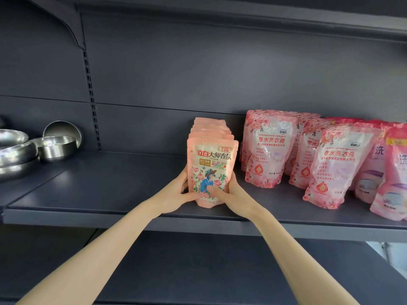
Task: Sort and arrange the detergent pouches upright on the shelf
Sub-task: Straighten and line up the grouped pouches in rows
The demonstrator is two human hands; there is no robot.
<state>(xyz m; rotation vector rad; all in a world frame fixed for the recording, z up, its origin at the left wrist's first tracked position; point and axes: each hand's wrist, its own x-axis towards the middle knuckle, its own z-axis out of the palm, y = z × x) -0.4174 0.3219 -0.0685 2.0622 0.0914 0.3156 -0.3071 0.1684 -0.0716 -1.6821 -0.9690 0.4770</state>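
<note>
I am reaching over the lower shelf (pixel 198 271) to the shelf (pixel 88 194) above it. My left hand (pixel 184 191) and right hand (pixel 230 193) clasp the front pouch (pixel 212 159) low down from either side, with thumbs on its face and fingers curled round its edges. It stands upright near the shelf's front lip, label toward me. Close behind it a row of pouches (pixel 210 126) of the same kind stands upright, packed together. To the right, apart from the row, bigger pink pouches (pixel 269 150) stand in ranks, some leaning. Far left sit steel bowls (pixel 55 146), one tipped up against the back panel (pixel 176 73).
</note>
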